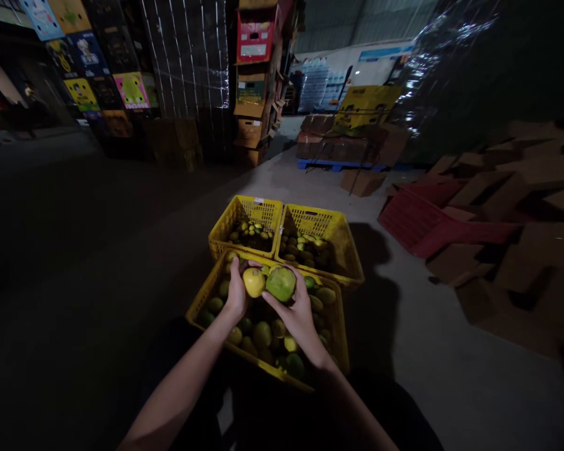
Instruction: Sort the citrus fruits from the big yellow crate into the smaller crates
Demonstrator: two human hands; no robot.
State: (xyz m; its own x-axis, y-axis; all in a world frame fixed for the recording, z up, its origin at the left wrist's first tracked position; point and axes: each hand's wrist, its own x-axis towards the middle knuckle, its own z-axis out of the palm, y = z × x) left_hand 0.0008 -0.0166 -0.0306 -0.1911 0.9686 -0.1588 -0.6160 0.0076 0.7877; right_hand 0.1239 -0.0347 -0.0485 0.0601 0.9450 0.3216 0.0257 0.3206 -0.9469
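Note:
My left hand [237, 292] is closed round a yellow citrus fruit [254, 282]. Beside it, my right hand [299, 305] grips a larger green citrus fruit [281, 284]. The two fruits are side by side, nearly touching, above a yellow plastic crate [272, 369] filled with green and yellow citrus fruits [262, 335]. Behind it stand two more yellow crates, the left one [215, 239] and the right one [350, 254], each with smaller heaps of fruit at the bottom. My palms and part of the fingers are hidden behind the fruits.
On the right lie a red plastic crate [418, 219] and a heap of cardboard boxes [512, 263]. A blue pallet [333, 165] bears flattened cardboard farther back. Stacked fruit cartons [251, 94] and a dark wrapped stack [188, 56] rise behind. Grey concrete floor [432, 332] surrounds the crates.

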